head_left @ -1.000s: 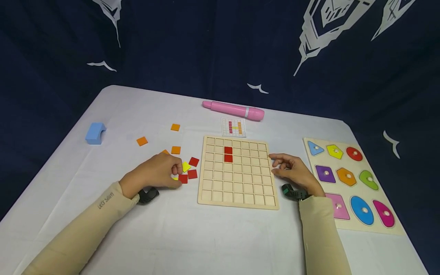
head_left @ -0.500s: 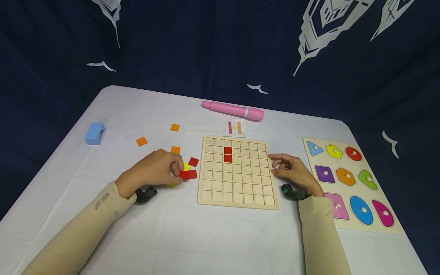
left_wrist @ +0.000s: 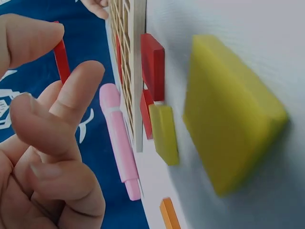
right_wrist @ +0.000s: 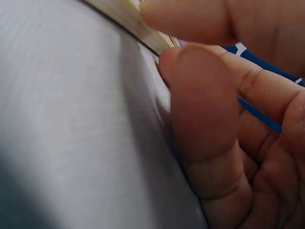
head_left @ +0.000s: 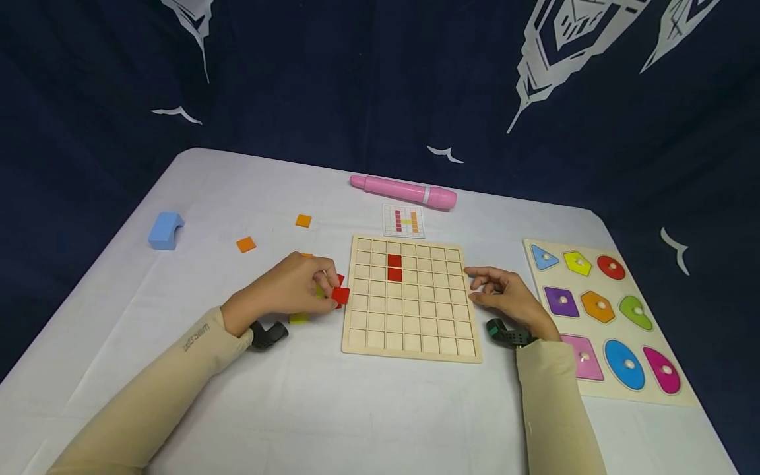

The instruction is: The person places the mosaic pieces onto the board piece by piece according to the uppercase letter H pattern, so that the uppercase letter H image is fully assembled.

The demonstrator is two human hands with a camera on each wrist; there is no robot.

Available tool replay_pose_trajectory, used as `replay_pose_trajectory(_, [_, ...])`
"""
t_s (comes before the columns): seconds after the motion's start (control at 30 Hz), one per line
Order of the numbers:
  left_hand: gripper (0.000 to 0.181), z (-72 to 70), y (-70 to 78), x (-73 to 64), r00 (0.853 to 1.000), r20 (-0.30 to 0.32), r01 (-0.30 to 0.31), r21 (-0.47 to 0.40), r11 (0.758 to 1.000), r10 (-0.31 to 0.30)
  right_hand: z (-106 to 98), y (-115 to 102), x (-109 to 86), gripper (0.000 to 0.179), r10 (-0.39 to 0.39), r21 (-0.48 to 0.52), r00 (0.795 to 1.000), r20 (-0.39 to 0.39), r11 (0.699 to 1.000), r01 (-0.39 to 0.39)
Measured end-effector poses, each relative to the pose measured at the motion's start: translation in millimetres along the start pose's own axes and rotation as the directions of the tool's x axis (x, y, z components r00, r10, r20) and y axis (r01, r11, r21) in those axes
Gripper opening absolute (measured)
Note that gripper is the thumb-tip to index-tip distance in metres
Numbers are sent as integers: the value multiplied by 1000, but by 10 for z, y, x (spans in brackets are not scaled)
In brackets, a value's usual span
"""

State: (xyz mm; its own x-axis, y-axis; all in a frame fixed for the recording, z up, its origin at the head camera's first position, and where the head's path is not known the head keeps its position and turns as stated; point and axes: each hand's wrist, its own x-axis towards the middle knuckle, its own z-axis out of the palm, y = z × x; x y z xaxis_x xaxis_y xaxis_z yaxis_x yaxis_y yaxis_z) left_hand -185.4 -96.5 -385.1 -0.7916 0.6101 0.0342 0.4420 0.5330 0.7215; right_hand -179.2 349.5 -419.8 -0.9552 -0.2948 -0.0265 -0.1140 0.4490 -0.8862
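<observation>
My left hand (head_left: pixel 287 287) pinches a small red square tile (head_left: pixel 341 296) just off the left edge of the wooden grid board (head_left: pixel 410 353). In the left wrist view the red tile (left_wrist: pixel 62 62) stands edge-on between thumb and fingertip, raised off the table. Below it lie two yellow tiles (left_wrist: pixel 233 114) and other red tiles (left_wrist: pixel 152 67). Two red tiles (head_left: pixel 394 267) sit one above the other in the board's grid. My right hand (head_left: pixel 507 297) rests at the board's right edge, fingers loosely bent, with fingertips against the rim (right_wrist: pixel 138 28) in the right wrist view.
Several orange tiles (head_left: pixel 246 245) are scattered at the left, and a blue arch block (head_left: pixel 165 231) is farther left. Behind the board lie a pattern card (head_left: pixel 404 221) and a pink pen-shaped object (head_left: pixel 394 189). A knobbed shape puzzle (head_left: pixel 605 310) lies at the right.
My left hand has picked a red tile up from the loose pile and carried it right, toward the board's left edge. My right hand has stayed in place.
</observation>
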Motion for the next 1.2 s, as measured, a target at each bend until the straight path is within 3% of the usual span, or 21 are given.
replay_pose_trajectory(0.4, [20, 102, 180, 337, 999, 35, -10, -91, 996, 13, 6, 7, 7, 48, 12, -1, 1000, 0, 1000, -12])
replay_pose_trajectory(0.57, [22, 144, 221, 494, 999, 35, 16, -121, 992, -12, 5, -1, 3, 49, 17, 4, 1000, 3, 1000, -17])
replay_pose_trajectory(0.87, [25, 276, 303, 707, 998, 8, 59, -122, 991, -58, 0, -11, 6, 49, 5, 5, 1000, 0, 1000, -5])
replay_pose_trajectory(1.2, [27, 408, 350, 829, 994, -23, 105, -87, 991, -108, -3, -4, 1, 49, 6, 15, 1000, 1, 1000, -6])
